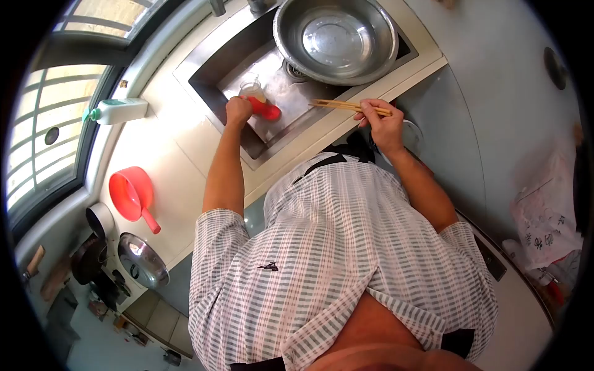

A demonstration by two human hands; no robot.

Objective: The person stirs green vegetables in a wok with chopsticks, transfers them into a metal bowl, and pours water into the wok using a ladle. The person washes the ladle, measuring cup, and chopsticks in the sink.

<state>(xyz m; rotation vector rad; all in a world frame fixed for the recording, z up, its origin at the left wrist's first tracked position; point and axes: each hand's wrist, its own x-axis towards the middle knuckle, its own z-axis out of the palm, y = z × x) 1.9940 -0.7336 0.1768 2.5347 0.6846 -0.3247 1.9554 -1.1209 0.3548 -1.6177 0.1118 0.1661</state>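
Note:
My left hand (239, 112) is closed around a small red plastic object with a rounded end (266, 109), low over the left part of the steel sink (213, 77). Its exact kind I cannot make out. Just beyond it, in the sink, is a clear glass container (250, 88), partly hidden by the hand and the red object. My right hand (382, 122) grips a pair of wooden chopsticks (337, 104) near their thick ends. Their tips point left, over the sink's near edge.
A large steel basin (286, 52) rests over the sink's right part. On the left counter lie a red plastic dipper (147, 185) and a white bottle with a green cap (120, 112). A shiny metal lid (143, 260) and dark pans stand farther left. Plastic bags (547, 216) are at right.

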